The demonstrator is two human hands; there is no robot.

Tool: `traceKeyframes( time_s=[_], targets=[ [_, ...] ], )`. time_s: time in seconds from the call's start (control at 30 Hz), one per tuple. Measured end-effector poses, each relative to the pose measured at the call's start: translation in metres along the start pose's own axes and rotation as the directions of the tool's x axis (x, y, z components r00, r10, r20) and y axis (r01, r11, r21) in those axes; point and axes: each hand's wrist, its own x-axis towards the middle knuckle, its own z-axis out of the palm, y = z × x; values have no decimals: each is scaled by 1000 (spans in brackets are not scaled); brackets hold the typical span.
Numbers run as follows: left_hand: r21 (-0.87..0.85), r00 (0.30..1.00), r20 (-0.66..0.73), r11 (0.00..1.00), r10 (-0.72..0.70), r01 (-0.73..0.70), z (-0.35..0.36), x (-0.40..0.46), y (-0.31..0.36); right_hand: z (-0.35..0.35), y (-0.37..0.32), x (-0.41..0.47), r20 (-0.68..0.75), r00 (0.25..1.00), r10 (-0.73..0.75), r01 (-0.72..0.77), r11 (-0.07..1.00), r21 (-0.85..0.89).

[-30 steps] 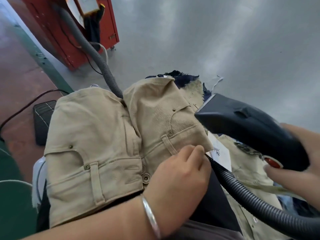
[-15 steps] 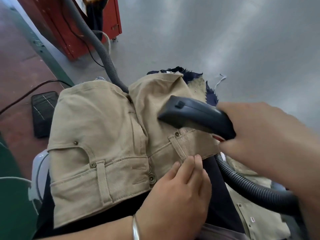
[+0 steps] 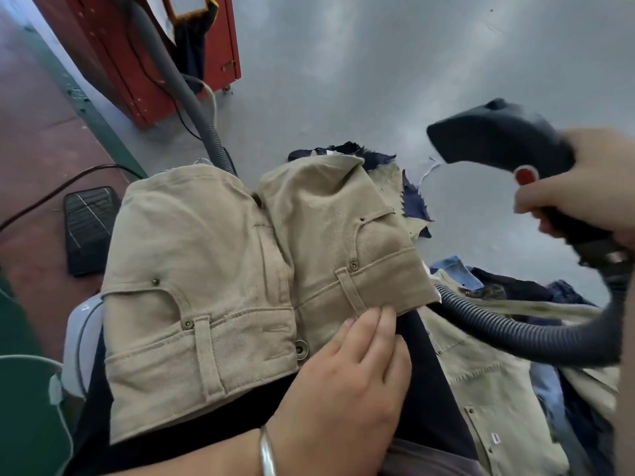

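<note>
We have the khaki trousers (image 3: 240, 286) laid centre-left, waistband on the near side. Left hand (image 3: 343, 389) lies flat with fingers straight, tips on the waistband's right end, gripping nothing. Right hand (image 3: 584, 187) is curled round the handle of the dark nozzle (image 3: 498, 135), up at far right, clear of the cloth. Its hose (image 3: 515, 331) loops over the garment pile (image 3: 498, 389) on the right.

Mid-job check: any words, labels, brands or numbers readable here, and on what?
Nothing here reads as text.
The small white tag on the khaki garment: red mark, too small to read.
The metal button on the khaki trousers: embossing too blurred.
The yellow-framed panel on the red cabinet: washed out, illegible.
The black nozzle in the right hand: red button, no lettering visible.
</note>
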Motion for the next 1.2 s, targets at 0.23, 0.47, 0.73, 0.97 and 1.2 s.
traceKeyframes(
  time_s=[0.23, 0.47, 0.73, 0.97, 1.2],
  targets=[
    [34, 996, 75, 998, 49, -52, -10, 23, -3, 3, 1, -49, 5, 993, -120, 120, 978, -169],
    [-55, 997, -19, 996, -77, 76, -9, 0, -9, 40, 3, -95, 185, 973, -135, 197, 904, -379],
    [-59, 996, -44, 995, -84, 81, -4, 2, -12, 59, -11, -38, 102, 989, -109, 139, 922, -360],
    [-83, 996, -15, 993, -90, 88, -2, -1, -14, 16, 33, -26, -77, 996, -52, 38, 986, -164],
    [-60, 997, -59, 997, -47, 43, -1, 3, -16, 28, 52, -79, 117, 989, -86, 124, 917, -379]
  ],
)
